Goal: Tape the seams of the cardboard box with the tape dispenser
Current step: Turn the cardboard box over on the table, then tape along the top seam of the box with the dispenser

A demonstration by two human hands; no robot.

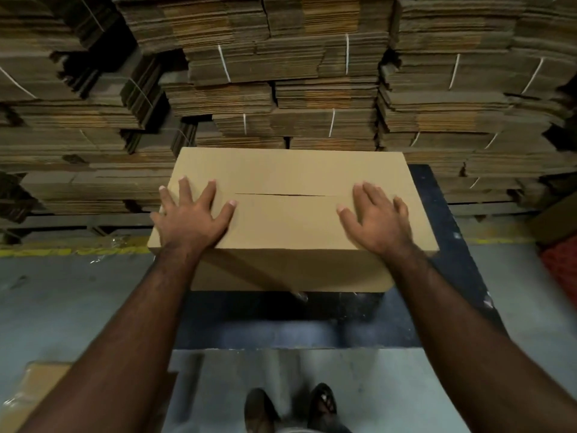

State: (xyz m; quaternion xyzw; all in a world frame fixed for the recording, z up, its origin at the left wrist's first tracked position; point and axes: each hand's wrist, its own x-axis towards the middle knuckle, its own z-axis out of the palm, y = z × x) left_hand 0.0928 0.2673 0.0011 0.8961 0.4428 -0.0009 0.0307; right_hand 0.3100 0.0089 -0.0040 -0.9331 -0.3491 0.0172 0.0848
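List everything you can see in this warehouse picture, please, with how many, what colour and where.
box: one, tan, on the table, flaps closed, seam untaped
table: one, black, centre
stacks of flat cardboard: many bundles, brown, tied with white string, behind the table
floor: grey, with a yellow line at left
cardboard sheet: one, tan, on the floor bottom left
red object: one, right edge, unclear what
tape dispenser: none visible
shoes: two, dark, bottom centre
left hand: flat on the box top, left end
right hand: flat on the box top, right end

- Our forearms are bare, with no sleeves showing.
- Our left hand [190,218] and right hand [379,221] wear no gloves.
- We wear dark brown shoes [260,409].
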